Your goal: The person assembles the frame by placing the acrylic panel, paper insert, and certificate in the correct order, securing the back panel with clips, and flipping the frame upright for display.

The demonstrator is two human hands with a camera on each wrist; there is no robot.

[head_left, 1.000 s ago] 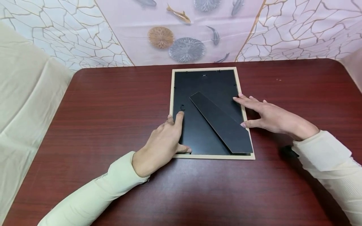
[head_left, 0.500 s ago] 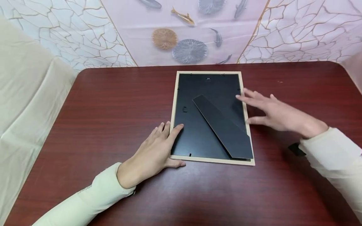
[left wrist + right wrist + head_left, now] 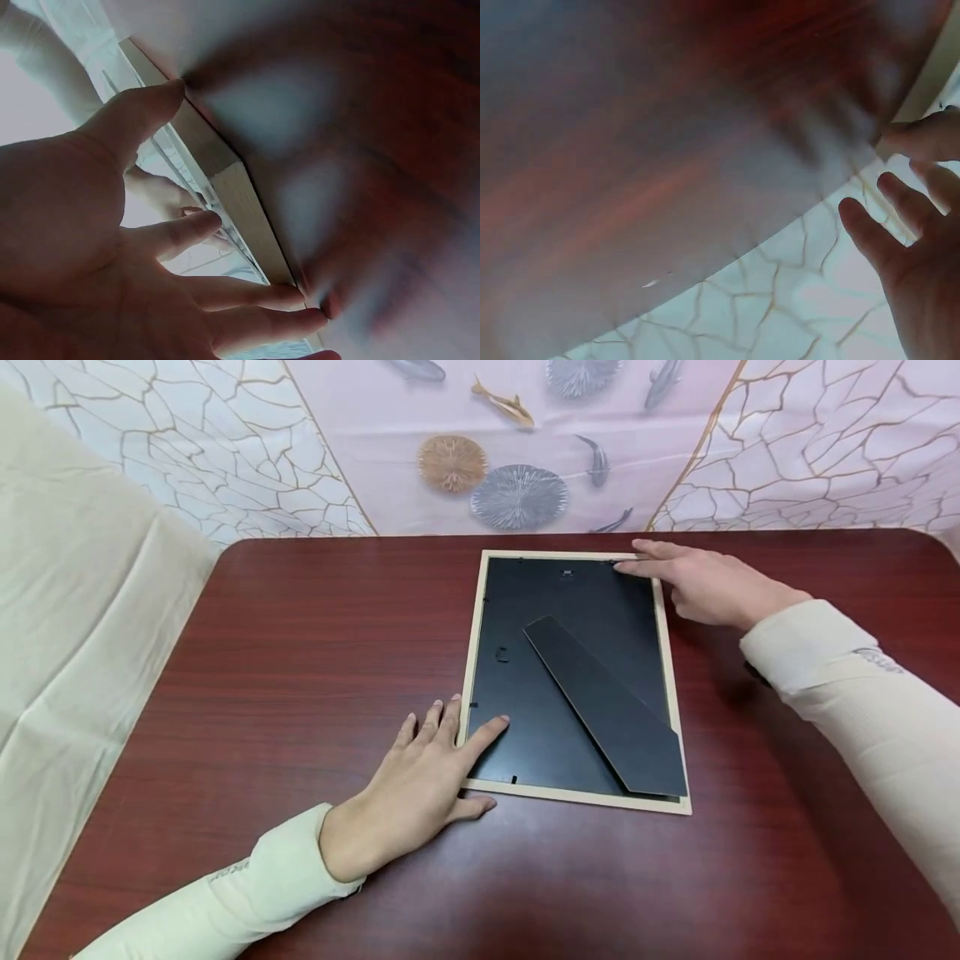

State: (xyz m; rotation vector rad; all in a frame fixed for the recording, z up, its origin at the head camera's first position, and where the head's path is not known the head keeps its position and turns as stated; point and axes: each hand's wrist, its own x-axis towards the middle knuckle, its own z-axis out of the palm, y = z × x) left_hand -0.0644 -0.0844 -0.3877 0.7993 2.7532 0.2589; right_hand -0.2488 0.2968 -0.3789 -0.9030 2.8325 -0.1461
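A picture frame (image 3: pixel 474 643) with a pale wooden rim lies face down on the table, its black backing board (image 3: pixel 555 727) upward. A black easel leg (image 3: pixel 611 710) slants across the backing towards the lower right corner. My left hand (image 3: pixel 412 793) spreads around the lower left corner, index finger over the backing and thumb by the near edge. In the left wrist view, the fingertips touch the side of the rim (image 3: pixel 251 206). At the upper right corner is my right hand (image 3: pixel 705 583), its straight fingers reaching over the rim; whether they press there I cannot tell.
Dark red wood-grain table (image 3: pixel 315 635) surrounds the frame. Behind its far edge hangs a patterned cloth (image 3: pixel 360 435) with printed fish and round shapes. Cream fabric (image 3: pixel 75 610) drapes along the left side. Small metal tabs (image 3: pixel 513 780) stick up around the backing.
My right hand has moved from the right edge up to the far right corner. My left hand has slid back to the near left corner. The frame sits slightly lower and further right in view.
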